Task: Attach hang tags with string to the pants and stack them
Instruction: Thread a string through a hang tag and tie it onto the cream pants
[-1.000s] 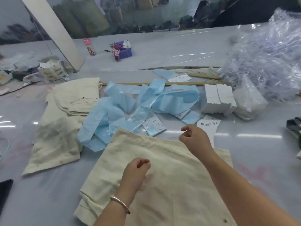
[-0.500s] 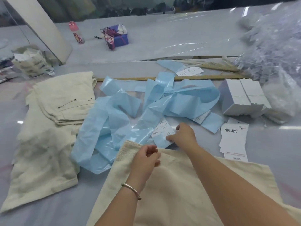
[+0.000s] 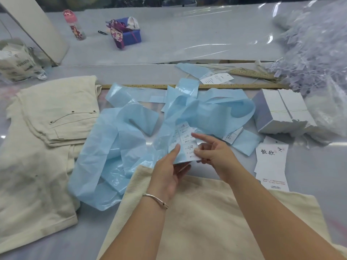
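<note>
Left of the blue backing sheets, finished cream pants lay stacked on the table. At the sheets' near edge, the left hand and right hand each pinched the label strip, grips clamped on it. Below them lay the untagged pants; right of the sheets, hang tags.

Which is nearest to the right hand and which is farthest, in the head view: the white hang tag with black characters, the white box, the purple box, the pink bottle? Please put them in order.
Measured from the right hand:
1. White hang tag with black characters, just to its right.
2. White box, farther back on the right.
3. Purple box, far back, left of centre.
4. Pink bottle, far back, farther left.
</note>
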{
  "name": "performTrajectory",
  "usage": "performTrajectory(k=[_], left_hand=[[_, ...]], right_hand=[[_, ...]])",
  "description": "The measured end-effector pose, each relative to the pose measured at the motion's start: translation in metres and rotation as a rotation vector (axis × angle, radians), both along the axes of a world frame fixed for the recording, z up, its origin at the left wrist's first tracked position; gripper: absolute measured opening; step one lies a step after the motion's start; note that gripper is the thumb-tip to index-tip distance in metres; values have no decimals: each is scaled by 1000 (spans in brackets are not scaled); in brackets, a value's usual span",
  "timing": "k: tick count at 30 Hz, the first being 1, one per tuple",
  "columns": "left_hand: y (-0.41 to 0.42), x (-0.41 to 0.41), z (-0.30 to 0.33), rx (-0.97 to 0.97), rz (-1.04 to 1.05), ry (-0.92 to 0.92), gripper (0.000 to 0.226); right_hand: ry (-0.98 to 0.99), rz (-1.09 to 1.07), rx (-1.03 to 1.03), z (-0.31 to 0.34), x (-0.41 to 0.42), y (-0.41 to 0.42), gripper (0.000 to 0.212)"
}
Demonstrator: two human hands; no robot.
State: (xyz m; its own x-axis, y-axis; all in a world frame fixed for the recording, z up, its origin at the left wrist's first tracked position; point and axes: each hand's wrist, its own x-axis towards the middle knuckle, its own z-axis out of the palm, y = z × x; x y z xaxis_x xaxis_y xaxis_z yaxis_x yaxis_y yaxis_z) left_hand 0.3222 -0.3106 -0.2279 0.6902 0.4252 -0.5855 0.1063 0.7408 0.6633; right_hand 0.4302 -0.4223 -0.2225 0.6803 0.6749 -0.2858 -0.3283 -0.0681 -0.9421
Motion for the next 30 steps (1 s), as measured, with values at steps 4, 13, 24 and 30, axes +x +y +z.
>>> performTrajectory(k=[4,13,24,30], left_hand=[[8,8,-10,-25,27,40,32],[14,3,-27,-70,-22,-12,32],[16,1,-30,-84,-74,-16,35],[17,3,-31,-104,-64,-13,34]], right_hand=[[-190,52,-186,-3,-6,2,43],[-779,46,-510,-11,-8,13,18],[-1004,-28,-480,-16,-17,22,13],[-1039,-11,-472,-13,-15,24,9]])
